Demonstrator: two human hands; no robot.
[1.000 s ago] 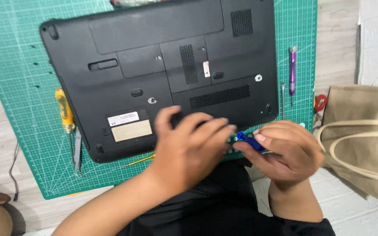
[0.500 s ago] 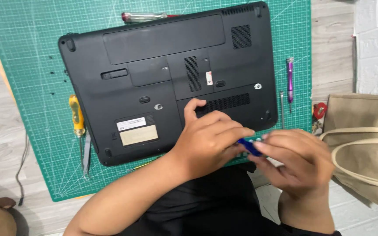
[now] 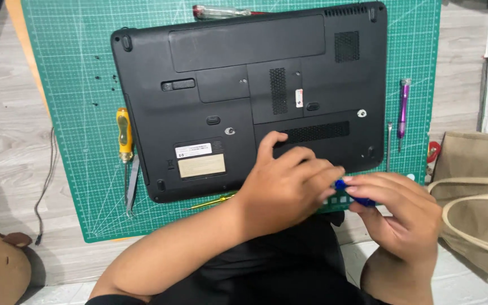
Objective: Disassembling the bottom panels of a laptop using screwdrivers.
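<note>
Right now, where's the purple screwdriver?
Head view: the purple screwdriver lies on the green cutting mat, right of the upturned black laptop, beyond the right hand.

Left hand (image 3: 289, 189) and right hand (image 3: 405, 212) bare: no gloves, rings, watch. Both forearms uncovered, no sleeves showing past wrists. Black clothing over lap. Dark sleeve edge near left elbow.

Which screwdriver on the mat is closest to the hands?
The purple-handled screwdriver, lying right of the laptop, nearest the right hand. The yellow-handled one lies off the laptop's left edge; the clear-handled one is at the far edge.
</note>
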